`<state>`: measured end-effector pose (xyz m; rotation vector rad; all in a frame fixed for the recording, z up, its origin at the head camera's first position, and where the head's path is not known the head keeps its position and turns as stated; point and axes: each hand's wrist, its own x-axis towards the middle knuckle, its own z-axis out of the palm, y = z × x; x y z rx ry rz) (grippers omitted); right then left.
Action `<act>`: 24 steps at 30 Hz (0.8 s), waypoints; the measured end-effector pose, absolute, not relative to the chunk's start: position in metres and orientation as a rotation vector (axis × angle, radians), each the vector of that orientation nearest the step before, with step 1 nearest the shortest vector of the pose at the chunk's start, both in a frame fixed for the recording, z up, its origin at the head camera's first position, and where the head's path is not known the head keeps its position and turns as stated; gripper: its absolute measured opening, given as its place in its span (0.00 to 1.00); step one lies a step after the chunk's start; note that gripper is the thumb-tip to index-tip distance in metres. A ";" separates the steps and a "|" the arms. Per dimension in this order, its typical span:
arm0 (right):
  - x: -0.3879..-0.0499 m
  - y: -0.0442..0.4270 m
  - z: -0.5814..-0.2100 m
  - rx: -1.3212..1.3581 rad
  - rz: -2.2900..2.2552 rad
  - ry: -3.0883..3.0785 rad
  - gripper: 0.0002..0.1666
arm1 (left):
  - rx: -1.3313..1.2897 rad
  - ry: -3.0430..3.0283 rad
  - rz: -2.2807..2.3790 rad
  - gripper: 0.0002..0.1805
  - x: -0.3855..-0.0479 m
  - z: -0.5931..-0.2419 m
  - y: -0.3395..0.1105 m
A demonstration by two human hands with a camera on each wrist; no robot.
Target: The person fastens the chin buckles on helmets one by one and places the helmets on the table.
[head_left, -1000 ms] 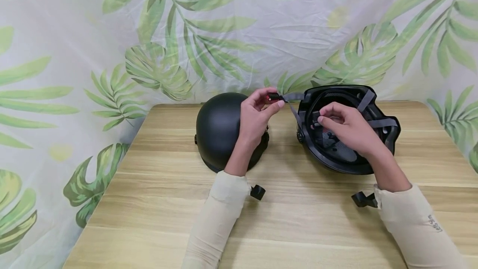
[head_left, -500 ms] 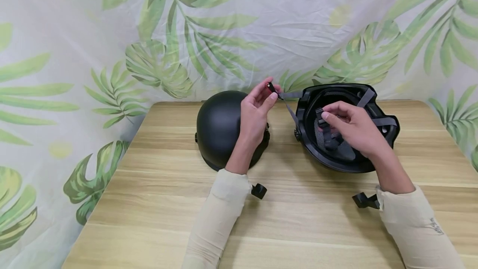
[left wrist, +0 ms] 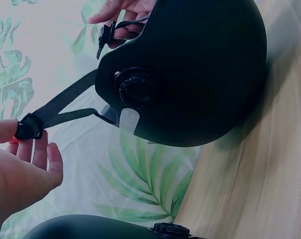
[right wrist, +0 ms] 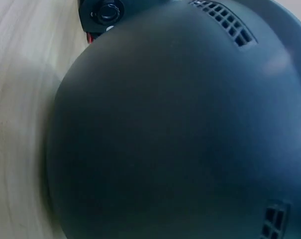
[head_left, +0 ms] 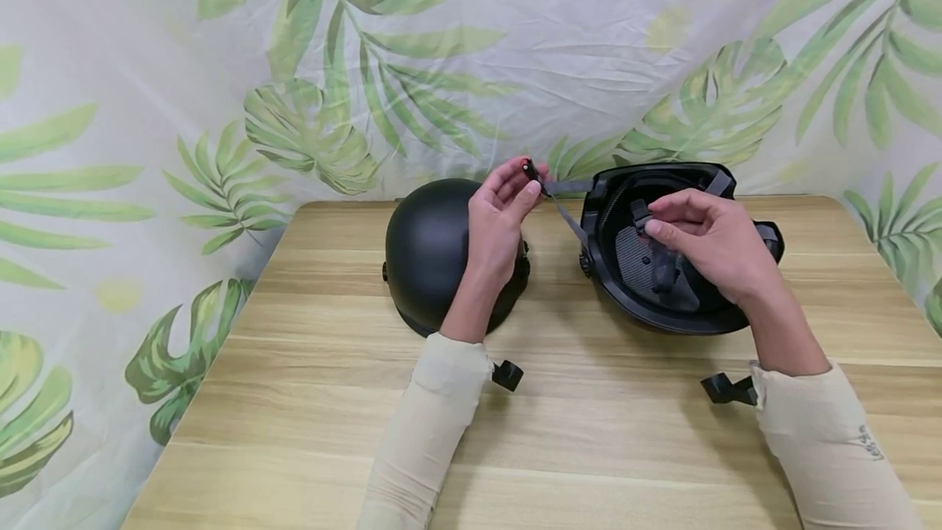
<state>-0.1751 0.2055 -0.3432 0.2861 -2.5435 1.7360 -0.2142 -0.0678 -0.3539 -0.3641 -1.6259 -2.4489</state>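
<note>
An upturned black helmet lies on the table with its padded inside facing up. My left hand pinches a black-and-red buckle piece on the grey chin strap, stretched out left of the helmet. Above the helmet's opening, my right hand pinches another black buckle piece between thumb and fingers. In the left wrist view, the two buckle pieces are apart, and the right hand shows partly behind the rim. The right wrist view holds mostly the helmet's vented outer shell; the right hand is hidden there.
A second black helmet sits dome up, left of the first and partly behind my left forearm. Both stand toward the back of the wooden table. Behind it hangs a leaf-patterned cloth. Black mounts stick out from both sleeves.
My right hand has shifted right with its buckle piece, uncovering more of the helmet's lining. The left hand has moved slightly left, and its buckle piece has tilted from level to steep.
</note>
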 end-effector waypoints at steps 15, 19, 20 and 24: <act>-0.184 0.236 -0.343 0.334 1.885 -2.387 0.13 | -0.346 -1.708 -2.326 0.21 -0.218 -0.345 -0.064; -0.186 0.236 -0.346 0.309 1.914 -2.405 0.14 | -0.365 -1.725 -2.294 0.21 -0.219 -0.344 -0.055; -0.187 0.235 -0.347 0.299 1.910 -2.419 0.15 | -0.374 -1.728 -2.284 0.21 -0.219 -0.344 -0.053; -0.188 0.234 -0.349 0.277 1.918 -2.440 0.15 | -0.427 -1.740 -2.255 0.20 -0.219 -0.344 -0.041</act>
